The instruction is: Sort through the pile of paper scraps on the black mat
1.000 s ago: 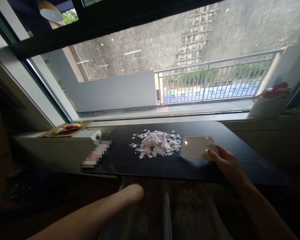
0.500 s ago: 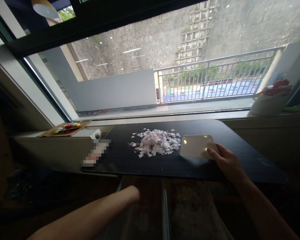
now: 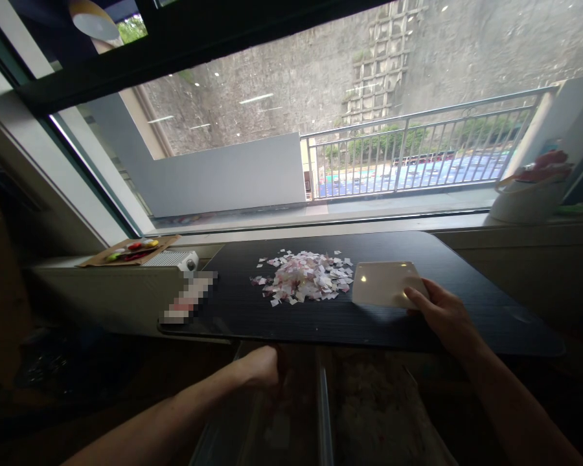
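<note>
just right of the paper pile [image 3: 308, 278], the right hand [image 3: 442, 312] holding the pale board [image 3: 385, 285] should pinch firmly, while the left hand's [image 3: 266, 366] grip, nearer than the pile, cannot be told.

This is an indoor work corner by a window, perhaps in a home or school; which one cannot be told. A dark table [image 3: 238, 310] bearing a heap of cut paper [image 3: 306, 278] adjoins the pale windowsill [image 3: 457, 224], near what looks like a radiator [image 3: 102, 294]. Outside stand a metal railing [image 3: 401, 152] and a rock face [image 3: 272, 71].
</note>
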`<state>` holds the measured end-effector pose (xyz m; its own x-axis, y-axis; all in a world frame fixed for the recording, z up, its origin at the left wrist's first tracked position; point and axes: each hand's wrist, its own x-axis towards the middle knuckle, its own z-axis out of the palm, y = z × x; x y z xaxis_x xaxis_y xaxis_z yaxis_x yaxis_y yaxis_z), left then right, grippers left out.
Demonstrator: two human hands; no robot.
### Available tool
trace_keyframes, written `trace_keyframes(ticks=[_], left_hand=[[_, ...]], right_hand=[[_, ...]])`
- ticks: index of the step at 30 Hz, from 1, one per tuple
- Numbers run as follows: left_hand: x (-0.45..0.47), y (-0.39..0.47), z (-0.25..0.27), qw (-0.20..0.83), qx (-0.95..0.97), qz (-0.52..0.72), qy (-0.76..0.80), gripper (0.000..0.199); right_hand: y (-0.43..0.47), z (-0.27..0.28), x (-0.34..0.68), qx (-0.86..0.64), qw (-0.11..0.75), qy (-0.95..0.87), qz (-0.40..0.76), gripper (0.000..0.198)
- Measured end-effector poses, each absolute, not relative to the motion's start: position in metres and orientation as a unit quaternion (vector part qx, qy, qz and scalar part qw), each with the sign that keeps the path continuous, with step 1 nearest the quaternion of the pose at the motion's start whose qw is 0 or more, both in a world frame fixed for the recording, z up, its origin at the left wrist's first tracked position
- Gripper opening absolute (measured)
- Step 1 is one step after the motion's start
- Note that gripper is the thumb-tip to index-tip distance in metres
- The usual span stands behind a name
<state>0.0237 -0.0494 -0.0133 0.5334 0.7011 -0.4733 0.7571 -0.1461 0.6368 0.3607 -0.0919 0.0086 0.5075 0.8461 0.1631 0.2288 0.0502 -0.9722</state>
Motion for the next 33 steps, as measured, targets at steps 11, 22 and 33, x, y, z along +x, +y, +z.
trace_keyframes(ticks=[11, 22, 33], left_hand=[[0.012, -0.070, 0.019, 0.647, 0.529, 0.093, 0.542, 0.025], [0.018, -0.066, 0.043, 0.636, 0.569, 0.114, 0.508, 0.029], [0.092, -0.074, 0.057, 0.559, 0.702, 0.084, 0.433, 0.027]], right_hand=[[-0.092, 0.010, 0.361, -0.648, 0.588, -0.408, 0.259, 0.028], [-0.093, 0.011, 0.359, -0.654, 0.595, -0.404, 0.237, 0.024], [-0.093, 0.012, 0.360, -0.651, 0.586, -0.417, 0.244, 0.032]])
